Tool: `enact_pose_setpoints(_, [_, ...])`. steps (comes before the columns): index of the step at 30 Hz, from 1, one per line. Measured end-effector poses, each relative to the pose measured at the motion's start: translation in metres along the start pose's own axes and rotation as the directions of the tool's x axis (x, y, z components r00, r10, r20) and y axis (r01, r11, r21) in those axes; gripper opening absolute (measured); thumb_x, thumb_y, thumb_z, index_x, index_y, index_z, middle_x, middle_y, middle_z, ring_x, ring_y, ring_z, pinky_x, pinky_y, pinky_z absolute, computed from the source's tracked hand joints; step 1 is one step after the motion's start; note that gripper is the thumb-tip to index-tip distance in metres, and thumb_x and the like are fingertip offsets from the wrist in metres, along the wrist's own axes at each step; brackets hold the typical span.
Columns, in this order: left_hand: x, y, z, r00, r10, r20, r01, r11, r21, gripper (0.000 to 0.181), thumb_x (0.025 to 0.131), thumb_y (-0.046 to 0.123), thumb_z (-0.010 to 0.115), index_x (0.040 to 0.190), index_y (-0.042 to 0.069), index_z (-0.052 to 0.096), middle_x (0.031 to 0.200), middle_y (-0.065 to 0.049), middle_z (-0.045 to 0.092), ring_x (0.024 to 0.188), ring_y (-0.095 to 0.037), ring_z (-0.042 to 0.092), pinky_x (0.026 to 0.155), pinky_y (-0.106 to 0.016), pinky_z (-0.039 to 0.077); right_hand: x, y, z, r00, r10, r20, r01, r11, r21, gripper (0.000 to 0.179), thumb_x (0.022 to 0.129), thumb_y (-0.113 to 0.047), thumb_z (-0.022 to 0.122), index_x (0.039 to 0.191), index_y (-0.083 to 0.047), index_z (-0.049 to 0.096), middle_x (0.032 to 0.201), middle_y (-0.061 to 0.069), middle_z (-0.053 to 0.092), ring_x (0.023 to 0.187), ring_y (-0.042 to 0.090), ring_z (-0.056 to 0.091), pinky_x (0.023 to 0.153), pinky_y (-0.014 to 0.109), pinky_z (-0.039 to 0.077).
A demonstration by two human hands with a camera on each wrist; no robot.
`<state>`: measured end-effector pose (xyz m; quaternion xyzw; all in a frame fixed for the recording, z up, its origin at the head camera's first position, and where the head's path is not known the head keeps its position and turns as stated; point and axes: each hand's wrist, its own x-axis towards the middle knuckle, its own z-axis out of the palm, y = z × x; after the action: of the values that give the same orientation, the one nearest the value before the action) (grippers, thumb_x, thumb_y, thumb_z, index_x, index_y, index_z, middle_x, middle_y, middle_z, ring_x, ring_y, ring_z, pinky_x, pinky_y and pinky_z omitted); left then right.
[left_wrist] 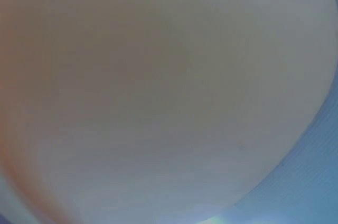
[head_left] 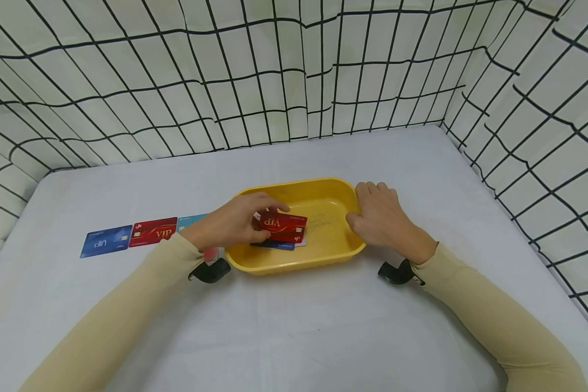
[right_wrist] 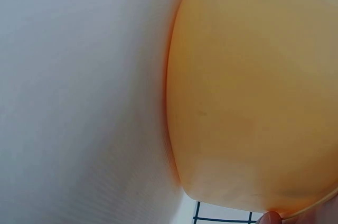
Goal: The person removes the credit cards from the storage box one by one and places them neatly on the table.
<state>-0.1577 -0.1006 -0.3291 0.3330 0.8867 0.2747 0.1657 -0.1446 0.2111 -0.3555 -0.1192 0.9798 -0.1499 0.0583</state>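
Observation:
A yellow tray (head_left: pixel 330 256) with rounded corners stands on the white-covered table. My left hand (head_left: pixel 240 220) reaches over its left end and holds a red VIP card (head_left: pixel 291 226) between thumb and fingers. Under that card a blue card (head_left: pixel 279 245) shows along its lower edge, with a bit of a white one beside it. At the tray's right end, my right hand (head_left: pixel 379 215) grips the rim, thumb on the inner side. The right wrist view shows the tray's outer wall (right_wrist: pixel 248 92) and a fingertip (right_wrist: pixel 270 217) at its rim. A pale blurred surface fills most of the left wrist view.
Left of the tray lie a blue card (head_left: pixel 106 242), a red card (head_left: pixel 149 231) and a light blue card (head_left: pixel 190 220) in a row. Another reddish card (head_left: pixel 210 254) is partly hidden by the left wrist. Black wire grid (head_left: pixel 255 71) stands behind and along the sides.

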Motion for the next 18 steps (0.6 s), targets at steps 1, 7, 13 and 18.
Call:
enact_pose_setpoints(1, [0.0003,-0.0006,0.0002,1.0,0.005,0.0,-0.005,1.0,-0.004,0.053,0.09,0.006,0.077,0.139,0.014,0.061,0.132,-0.009,0.065,0.116,-0.025,0.061,0.097,-0.042,0.061,0.0,0.0,0.0001,1.0,0.0,-0.001,0.0,1.0,0.002,0.035,0.091,-0.024,0.046,0.115,0.001,0.051,0.097,0.012,0.05,0.092,0.031,0.04,0.077,0.038,0.026])
enact_pose_setpoints(7, [0.001,-0.0041,0.0016,0.999,-0.03,-0.02,0.029,0.996,-0.082,0.051,0.092,0.006,0.074,0.14,0.014,0.059,0.136,-0.009,0.063,0.118,-0.026,0.063,0.097,-0.042,0.062,-0.0002,0.0007,0.0001,1.0,-0.007,-0.011,0.007,1.0,0.006,0.032,0.091,-0.024,0.046,0.112,0.0,0.05,0.095,0.012,0.048,0.091,0.031,0.04,0.076,0.038,0.025])
enact_pose_setpoints(13, [-0.0002,-0.005,0.0012,0.996,-0.056,-0.064,0.047,0.991,-0.127,0.041,0.092,0.009,0.075,0.128,0.013,0.056,0.128,-0.008,0.068,0.115,-0.024,0.065,0.095,-0.041,0.063,-0.0004,-0.0008,-0.0014,1.0,0.0,-0.003,0.0,1.0,0.005,0.034,0.092,-0.024,0.046,0.115,0.001,0.051,0.097,0.013,0.05,0.092,0.031,0.04,0.077,0.038,0.026])
enact_pose_setpoints(18, [-0.0015,-0.0044,0.0019,0.993,-0.067,-0.094,0.055,0.99,-0.129,0.039,0.093,0.011,0.075,0.127,0.012,0.056,0.125,-0.009,0.069,0.113,-0.024,0.065,0.096,-0.043,0.062,-0.0012,-0.0021,-0.0022,1.0,0.001,0.006,-0.001,1.0,0.005,0.035,0.093,-0.025,0.046,0.116,0.001,0.051,0.098,0.012,0.051,0.093,0.031,0.04,0.077,0.038,0.026])
